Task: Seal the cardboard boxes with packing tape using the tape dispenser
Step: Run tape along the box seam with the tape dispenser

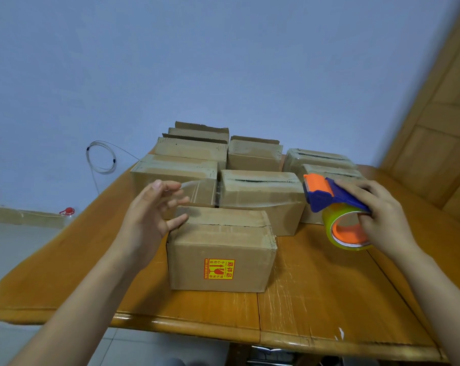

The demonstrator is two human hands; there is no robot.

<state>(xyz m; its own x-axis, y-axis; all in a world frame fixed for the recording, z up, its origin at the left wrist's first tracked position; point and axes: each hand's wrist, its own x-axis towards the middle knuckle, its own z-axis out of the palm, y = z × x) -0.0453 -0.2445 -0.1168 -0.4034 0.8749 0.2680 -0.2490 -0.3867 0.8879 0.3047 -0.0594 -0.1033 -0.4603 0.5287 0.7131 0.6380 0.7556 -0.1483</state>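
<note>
Cardboard boxes on wooden table

Closed box with a red-and-yellow sticker stands at centre. More boxes crowd behind it. Blue-orange dispenser with a yellowish roll hangs tilted at right. Clear tape stretches leftward.

Bare left hand and bare right hand, each on a bare forearm. Left forearm uncovered from the wrist, back from the grip, down to the lower edge of view. Right forearm likewise uncovered, back from the grip to the right edge. Slender fingers; short trimmed nail on the topmost left fingertip. Faint creases across the left wrist. Blurred grey-blue patch low between the forearms, perhaps clothing, too dim to tell.
</note>
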